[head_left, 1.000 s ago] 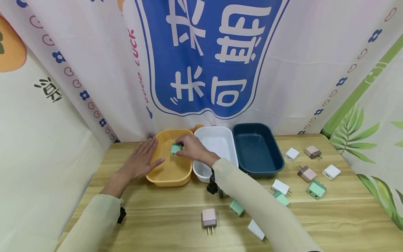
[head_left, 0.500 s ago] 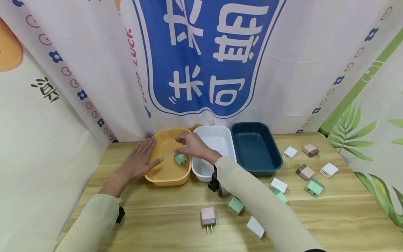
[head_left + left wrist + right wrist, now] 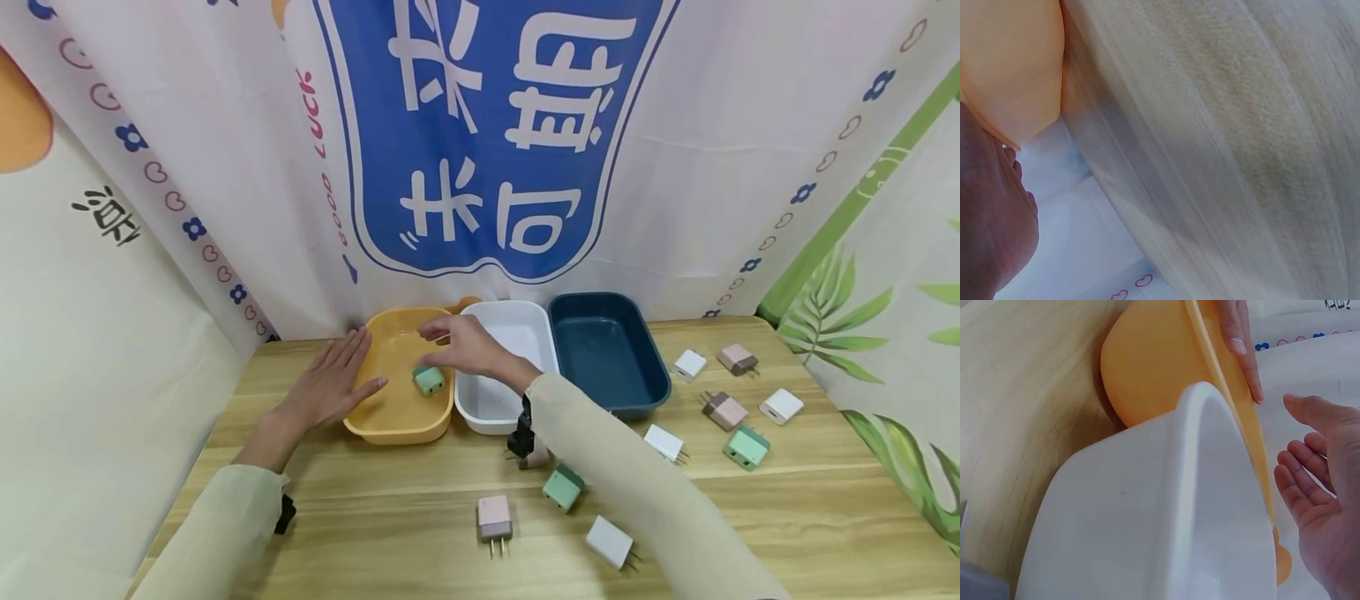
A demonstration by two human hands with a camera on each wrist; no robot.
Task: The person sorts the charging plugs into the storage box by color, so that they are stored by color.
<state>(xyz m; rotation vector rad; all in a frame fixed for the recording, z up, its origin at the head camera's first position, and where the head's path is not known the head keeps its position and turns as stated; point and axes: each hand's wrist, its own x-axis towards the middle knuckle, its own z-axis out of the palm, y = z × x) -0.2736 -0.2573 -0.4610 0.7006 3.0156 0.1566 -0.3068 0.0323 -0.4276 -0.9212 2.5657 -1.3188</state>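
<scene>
In the head view, a green plug-in charger [image 3: 429,382] lies inside the yellow bin [image 3: 397,435] near its right wall. Just above it hovers my right hand [image 3: 471,346], fingers loosely bent and holding nothing. The right wrist view has the thumb and fingertips of that hand [image 3: 1335,462] apart, with a gap between them. My left hand [image 3: 324,390] lies flat along the bin's left rim, fingers straight and thumb over the inside. Only part of the left hand [image 3: 994,206] shows in the left wrist view, beside the yellow wall.
Right of the yellow bin stand a white bin [image 3: 546,329] and a dark blue bin [image 3: 660,367], side by side. Several chargers lie on the wooden table [image 3: 375,533], among them a pink one [image 3: 495,518], a green one [image 3: 563,488] and a white one [image 3: 610,542]. A printed curtain [image 3: 675,208] hangs behind.
My right hand has let go of the green charger, which now rests in the yellow bin. The fingers have spread and lifted off it. My left hand has stayed on the rim.
</scene>
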